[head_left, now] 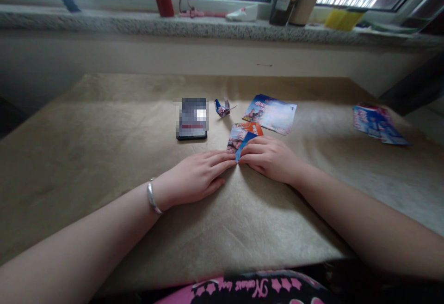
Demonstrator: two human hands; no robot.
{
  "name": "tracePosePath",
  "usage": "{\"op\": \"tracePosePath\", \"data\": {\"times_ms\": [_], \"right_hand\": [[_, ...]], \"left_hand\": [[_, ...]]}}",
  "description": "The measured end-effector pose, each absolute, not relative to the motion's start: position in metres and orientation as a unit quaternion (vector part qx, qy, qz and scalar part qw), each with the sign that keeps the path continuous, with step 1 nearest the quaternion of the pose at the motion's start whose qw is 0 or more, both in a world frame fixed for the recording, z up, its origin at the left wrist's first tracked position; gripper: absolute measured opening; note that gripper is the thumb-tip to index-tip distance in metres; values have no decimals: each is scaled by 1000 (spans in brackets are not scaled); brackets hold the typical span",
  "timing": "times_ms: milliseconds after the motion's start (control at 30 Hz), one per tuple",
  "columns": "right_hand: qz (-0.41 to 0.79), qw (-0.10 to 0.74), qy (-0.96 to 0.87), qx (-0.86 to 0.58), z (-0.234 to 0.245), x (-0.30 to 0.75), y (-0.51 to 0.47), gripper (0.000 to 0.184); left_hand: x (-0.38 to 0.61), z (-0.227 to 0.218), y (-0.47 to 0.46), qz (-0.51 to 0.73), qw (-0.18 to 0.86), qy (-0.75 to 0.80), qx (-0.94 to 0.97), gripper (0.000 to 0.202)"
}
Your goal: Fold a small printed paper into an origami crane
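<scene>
A printed sheet of paper (237,136), partly folded, lies on the table in front of me, showing a blue flap, a picture of blossoms and an orange corner. My right hand (272,158) is closed over the blue flap with bent fingers, covering its right part. Stretched out low over the tabletop, my left hand (197,174) touches the near corner of the sheet with its fingertips. A silver bangle (152,197) circles my left wrist. Just beyond the sheet stands a small folded paper crane (222,108).
A phone (192,119) lies left of the crane. To its right is a stack of printed sheets (274,112); more printed papers (379,124) lie far right. Brown covering spans the table (114,156). On the stone windowsill (208,27) stand a red container (163,0) and other items.
</scene>
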State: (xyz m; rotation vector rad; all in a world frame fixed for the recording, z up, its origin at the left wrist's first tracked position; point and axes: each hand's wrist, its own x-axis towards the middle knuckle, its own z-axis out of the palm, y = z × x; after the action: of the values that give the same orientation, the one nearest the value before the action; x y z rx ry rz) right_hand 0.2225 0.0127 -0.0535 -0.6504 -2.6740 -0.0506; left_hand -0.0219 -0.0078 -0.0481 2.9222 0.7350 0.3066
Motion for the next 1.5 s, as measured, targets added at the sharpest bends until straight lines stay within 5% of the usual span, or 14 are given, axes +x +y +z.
{"op": "tracePosePath", "data": {"times_ms": [633, 1500], "right_hand": [[-24, 179, -951, -251, -54, 225, 11, 25], [0, 180, -958, -223, -50, 229, 15, 25]], "left_hand": [[-22, -46, -8, 94, 54, 242, 964, 43], [-24, -47, -3, 112, 88, 191, 971, 16]]}}
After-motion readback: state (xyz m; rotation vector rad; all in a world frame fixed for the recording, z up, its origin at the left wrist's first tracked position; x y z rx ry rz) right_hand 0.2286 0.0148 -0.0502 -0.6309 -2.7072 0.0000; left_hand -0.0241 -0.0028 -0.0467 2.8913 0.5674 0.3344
